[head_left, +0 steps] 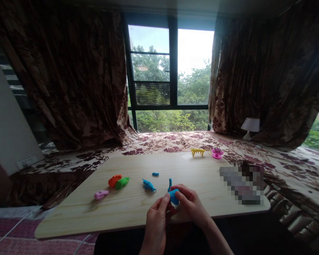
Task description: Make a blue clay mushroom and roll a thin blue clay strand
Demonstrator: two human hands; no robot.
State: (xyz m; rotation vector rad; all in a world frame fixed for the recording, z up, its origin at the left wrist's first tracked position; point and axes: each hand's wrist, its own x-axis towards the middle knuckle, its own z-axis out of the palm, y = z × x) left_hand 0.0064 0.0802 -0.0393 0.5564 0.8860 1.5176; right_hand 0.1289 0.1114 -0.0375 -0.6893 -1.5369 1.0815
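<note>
Over the near edge of the table, both hands grip a flattened piece of blue modelling clay [174,197]. My left hand [158,209] pinches its left side between thumb and fingers. On the upper right, my right hand [189,200] presses it with the thumb, fingers curled behind. A thin blue clay strip [170,184] stands out just beyond the fingers; whether it joins the held piece I cannot tell. Left of my hands lies a blue clay animal figure [149,185]. A small blue clay roll [155,174] rests farther back.
On the left of the wooden table [77,216] lie orange [115,180], green [122,182] and pink clay pieces [101,194]. A yellow legged figure [197,152] and a pink stand [217,153] are at the back right. A blurred-out object [241,186] occupies the right side.
</note>
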